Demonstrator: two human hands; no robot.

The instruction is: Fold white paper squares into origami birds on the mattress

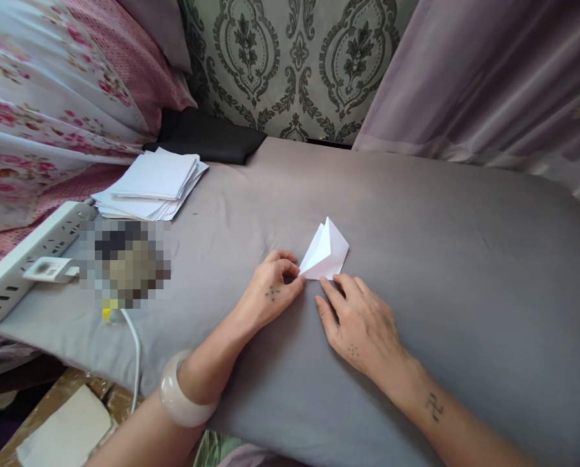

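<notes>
A small white sheet of paper [329, 251], folded into a pointed shape with a raised flap, lies on the grey cloth surface. My left hand [274, 285] pinches its left corner between thumb and fingers. Along the paper's lower edge rest the fingertips of my right hand [361, 318], spread with the thumb apart on the cloth. The undersides of my right fingers are hidden. A pale bangle [185, 392] circles my left forearm.
A stack of white paper [154, 181] sits at the back left, before a black folded item [207, 136]. A white power strip [37, 259] with a plugged-in charger [51, 269] and a cable [137, 350] lies at the left, beside a blurred patch. A purple curtain [465, 84] hangs at the right.
</notes>
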